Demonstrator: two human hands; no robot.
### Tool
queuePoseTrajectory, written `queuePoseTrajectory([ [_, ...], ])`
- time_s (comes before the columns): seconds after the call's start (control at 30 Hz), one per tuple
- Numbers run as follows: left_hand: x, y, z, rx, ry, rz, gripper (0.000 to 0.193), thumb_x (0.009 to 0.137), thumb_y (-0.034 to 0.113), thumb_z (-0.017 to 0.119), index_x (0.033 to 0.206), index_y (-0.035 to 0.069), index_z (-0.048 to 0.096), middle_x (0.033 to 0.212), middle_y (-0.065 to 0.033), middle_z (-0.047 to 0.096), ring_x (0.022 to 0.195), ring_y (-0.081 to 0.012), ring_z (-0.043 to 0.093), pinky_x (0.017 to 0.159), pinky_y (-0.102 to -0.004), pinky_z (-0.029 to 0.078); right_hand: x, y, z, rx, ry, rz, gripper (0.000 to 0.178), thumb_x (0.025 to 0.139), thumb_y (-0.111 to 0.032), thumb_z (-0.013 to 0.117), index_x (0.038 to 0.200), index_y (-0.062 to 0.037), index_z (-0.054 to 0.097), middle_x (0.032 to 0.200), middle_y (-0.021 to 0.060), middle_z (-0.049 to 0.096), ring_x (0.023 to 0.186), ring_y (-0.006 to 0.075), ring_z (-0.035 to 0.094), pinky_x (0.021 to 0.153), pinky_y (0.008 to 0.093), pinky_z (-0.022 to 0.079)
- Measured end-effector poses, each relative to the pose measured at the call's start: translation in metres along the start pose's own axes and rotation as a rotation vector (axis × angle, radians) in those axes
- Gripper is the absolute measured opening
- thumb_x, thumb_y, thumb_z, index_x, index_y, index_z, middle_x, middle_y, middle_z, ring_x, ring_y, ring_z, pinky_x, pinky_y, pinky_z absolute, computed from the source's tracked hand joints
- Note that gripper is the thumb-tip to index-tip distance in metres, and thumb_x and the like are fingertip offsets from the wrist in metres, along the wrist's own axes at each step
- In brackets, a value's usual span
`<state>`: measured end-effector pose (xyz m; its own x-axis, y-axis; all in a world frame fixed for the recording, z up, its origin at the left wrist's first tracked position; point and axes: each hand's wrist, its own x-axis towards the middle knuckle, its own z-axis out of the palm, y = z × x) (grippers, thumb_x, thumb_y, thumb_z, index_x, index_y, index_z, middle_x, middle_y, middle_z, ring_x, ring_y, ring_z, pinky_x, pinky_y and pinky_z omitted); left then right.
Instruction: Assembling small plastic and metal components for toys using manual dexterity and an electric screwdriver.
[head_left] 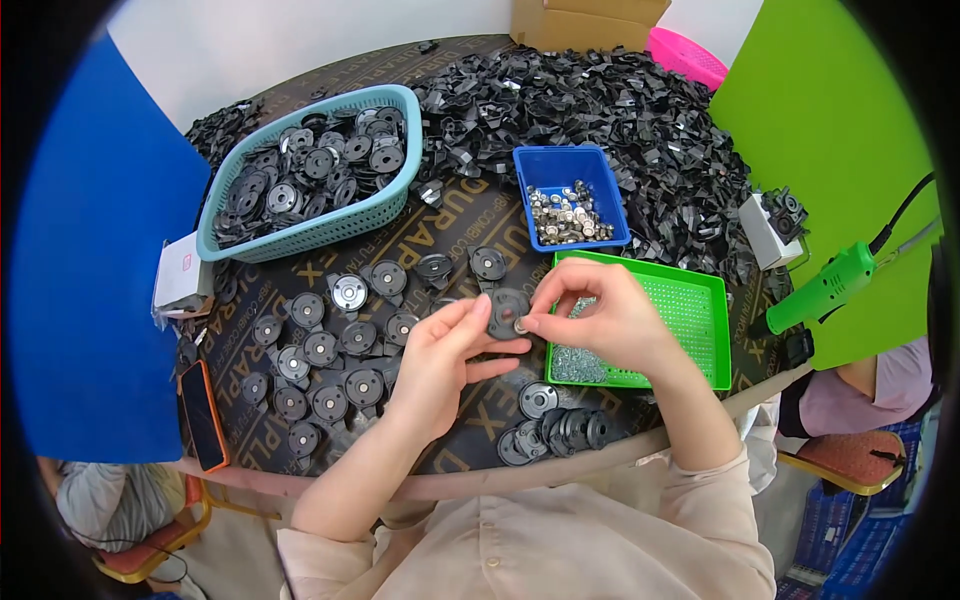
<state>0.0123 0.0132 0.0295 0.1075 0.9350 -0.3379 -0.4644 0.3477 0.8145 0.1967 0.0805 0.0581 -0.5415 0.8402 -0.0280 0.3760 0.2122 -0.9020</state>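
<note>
Above the middle of the table, my left hand (440, 360) grips a round black plastic disc (509, 305) by its left edge, thumb on top. The fingers of my right hand (615, 315) are pinched together at the disc's right edge, around a small shiny metal piece (519, 325). Whether that piece is seated in the disc I cannot tell. Many similar discs with tabs (328, 402) lie spread to the left, several with metal centres. A leaning row of discs (565, 430) sits near the front edge. Under my right hand is a green tray (722, 330) with small silver screws (580, 367).
A teal basket (300, 240) of black discs stands back left. Behind the tray, a blue bin (522, 185) contains small metal parts. Black plastic pieces (600, 100) heap across the back. A green electric screwdriver (825, 290) is at right, a phone (204, 415) at left. Blue and green partitions flank the table.
</note>
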Motion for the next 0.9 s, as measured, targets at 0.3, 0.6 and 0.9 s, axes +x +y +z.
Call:
queuePoseTrajectory([
  [0.3,-0.006,-0.006,0.001,-0.058,-0.096,-0.044,0.031,0.097,0.022,0.051,0.116,-0.002,0.056,0.107,-0.0101,0.065,0.099,-0.0210,0.064,0.088,-0.0323,0.052,-0.005,0.007,0.005,0.031,-0.010,-0.024,0.012,0.076,-0.009,0.075,0.080,-0.0040,0.064,0.083,0.0004,0.062,0.066,0.0074,0.057,0.059,0.0215,0.046],
  [0.6,-0.010,-0.003,-0.009,-0.123,-0.008,-0.084,0.030,0.096,0.018,0.050,0.117,-0.003,0.057,0.109,-0.0149,0.066,0.103,-0.0279,0.065,0.087,-0.0300,0.053,0.006,0.022,-0.067,-0.575,0.480,0.064,0.020,0.080,-0.015,0.070,0.096,-0.0052,0.065,0.080,0.0092,0.065,0.070,0.0171,0.063,0.063,0.0299,0.049],
  [0.9,-0.009,-0.004,-0.004,-0.230,-0.040,-0.132,0.031,0.097,0.017,0.049,0.119,-0.004,0.056,0.115,-0.0153,0.063,0.106,-0.0279,0.063,0.089,-0.0313,0.052,0.035,0.107,-0.130,-0.997,0.546,0.429,0.013,0.078,-0.024,0.069,0.083,-0.0121,0.072,0.083,0.0131,0.069,0.087,0.0310,0.065,0.074,0.0420,0.053],
])
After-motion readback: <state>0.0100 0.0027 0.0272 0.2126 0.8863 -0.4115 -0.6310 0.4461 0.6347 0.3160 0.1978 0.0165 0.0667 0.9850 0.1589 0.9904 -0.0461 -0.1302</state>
